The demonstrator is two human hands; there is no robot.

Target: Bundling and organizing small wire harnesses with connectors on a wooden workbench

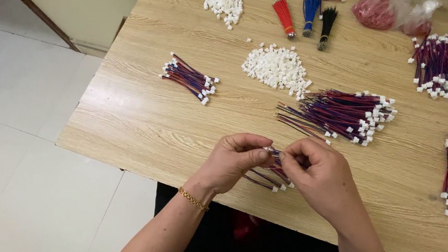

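Above table edge (131,147): left hand (233,160), right hand (318,177) pinch wire bundle (271,178), connector end hidden between fingertips.

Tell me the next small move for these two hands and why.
Probably press the small white connector home onto the wire ends: the left hand and right hand pinch a red and blue wire piece together above the table, fingertips meeting, with the loose connector pile beyond.

Wooden table (176,124) bears wire bundles (339,114), white connector piles (278,67), tassels (307,13).
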